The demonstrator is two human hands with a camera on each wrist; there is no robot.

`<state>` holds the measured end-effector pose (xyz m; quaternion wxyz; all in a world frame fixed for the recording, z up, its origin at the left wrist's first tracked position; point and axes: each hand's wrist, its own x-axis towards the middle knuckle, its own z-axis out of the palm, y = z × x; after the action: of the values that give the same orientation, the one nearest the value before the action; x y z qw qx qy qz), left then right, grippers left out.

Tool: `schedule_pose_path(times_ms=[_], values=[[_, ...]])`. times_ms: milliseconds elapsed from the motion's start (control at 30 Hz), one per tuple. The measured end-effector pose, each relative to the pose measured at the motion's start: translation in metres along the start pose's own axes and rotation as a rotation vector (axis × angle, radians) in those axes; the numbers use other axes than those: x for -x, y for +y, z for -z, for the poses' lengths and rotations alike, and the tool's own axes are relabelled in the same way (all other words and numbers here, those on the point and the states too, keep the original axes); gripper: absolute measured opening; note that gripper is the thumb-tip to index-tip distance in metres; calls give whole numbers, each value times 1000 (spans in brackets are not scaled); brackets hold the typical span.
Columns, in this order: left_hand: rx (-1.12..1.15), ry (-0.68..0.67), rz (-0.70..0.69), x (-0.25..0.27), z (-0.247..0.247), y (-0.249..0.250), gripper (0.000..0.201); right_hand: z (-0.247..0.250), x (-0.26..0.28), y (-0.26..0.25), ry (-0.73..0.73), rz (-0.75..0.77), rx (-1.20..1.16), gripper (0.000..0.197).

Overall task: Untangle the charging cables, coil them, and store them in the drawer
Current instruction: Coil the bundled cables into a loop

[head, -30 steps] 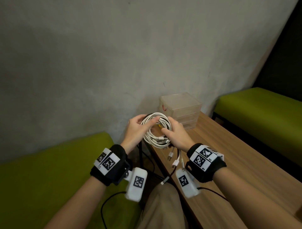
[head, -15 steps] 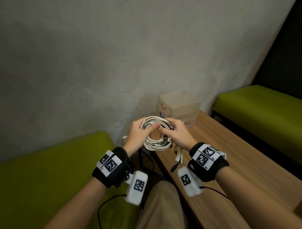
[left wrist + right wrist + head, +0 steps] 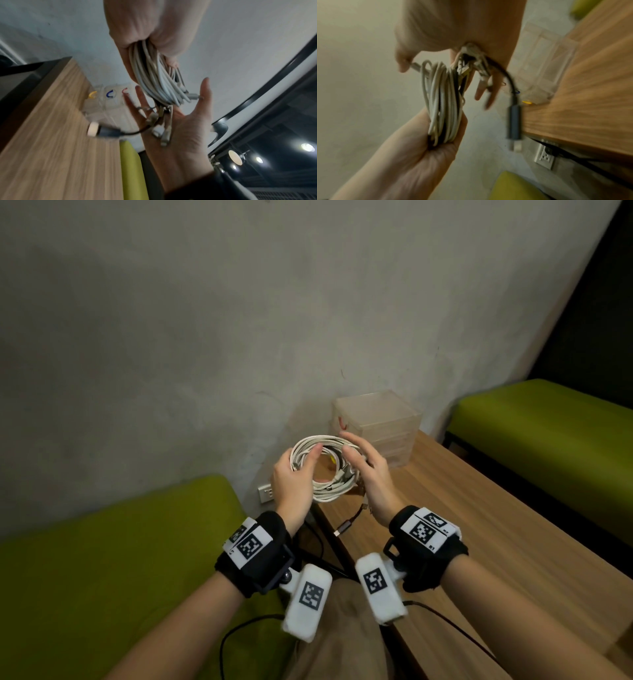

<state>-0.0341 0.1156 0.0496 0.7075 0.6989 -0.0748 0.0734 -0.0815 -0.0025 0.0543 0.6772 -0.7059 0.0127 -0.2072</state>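
A coil of white charging cables (image 3: 330,495) hangs in the air over the table's left corner. My left hand (image 3: 297,475) grips the coil's left side, thumb across the strands (image 3: 154,75). My right hand (image 3: 371,474) lies flat against the coil's right side with straight fingers. Several connector ends (image 3: 163,129) rest loose on its palm (image 3: 185,135). A dark cable's plug (image 3: 342,530) dangles below the coil, blurred in both wrist views (image 3: 514,121). Behind the hands stands the clear plastic drawer unit (image 3: 378,422), its drawers closed, with yellow, blue and red handles (image 3: 109,94).
The wooden table (image 3: 479,525) runs from the wall toward me on the right. Green benches stand at the left (image 3: 102,559) and far right (image 3: 548,419). A wall socket (image 3: 265,493) sits low under the table corner, and black leads hang there.
My right hand has let go of the coil's right side and straightened its fingers against it. The left hand keeps its grip. The dark plug has swung.
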Motion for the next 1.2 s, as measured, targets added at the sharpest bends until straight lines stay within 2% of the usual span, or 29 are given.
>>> schedule_pose_path(times_ms=[67, 100, 167, 233, 300, 367, 400, 467, 500, 533, 633, 733, 833, 1033, 1200], values=[[23, 34, 70, 6, -5, -7, 43, -1, 1, 2, 0, 0, 23, 69], [58, 26, 94, 10, -7, -9, 46, -3, 1, 4, 35, 10, 51, 65], [55, -51, 118, 18, -9, -13, 42, -5, 1, 8, 166, 38, 98, 43], [-15, -201, 151, 18, -4, -16, 43, 1, -3, 11, 236, 35, 176, 27], [-89, -323, 163, 11, 5, -12, 46, 11, -6, 10, 164, 28, 269, 17], [-204, -351, 139, -5, 11, -6, 61, 17, -7, 7, 45, 28, 375, 11], [-247, -427, 132, -12, 12, -1, 75, 18, -6, 5, -6, 16, 420, 11], [-317, -722, 125, -19, 9, 4, 101, 15, -4, 5, -56, -12, 453, 14], [-383, -827, 104, -16, 7, 6, 105, 15, -4, 6, -56, -20, 456, 15], [-435, -866, 69, -13, 5, 5, 104, 14, -3, 5, -49, -19, 453, 17], [-398, -801, 30, -6, 0, -2, 94, 15, -4, 5, -16, -63, 378, 26], [-290, -727, 100, -1, -6, -3, 91, 15, -3, 10, 73, -174, 232, 32], [-229, -712, 129, 5, -11, -1, 76, 14, -1, 14, 165, -267, 176, 31], [-150, -571, 205, 8, -16, -8, 46, 14, -5, 20, 156, -481, -5, 34], [-86, -481, 193, 7, -21, -12, 34, 15, -8, 15, 156, -445, -84, 28]])
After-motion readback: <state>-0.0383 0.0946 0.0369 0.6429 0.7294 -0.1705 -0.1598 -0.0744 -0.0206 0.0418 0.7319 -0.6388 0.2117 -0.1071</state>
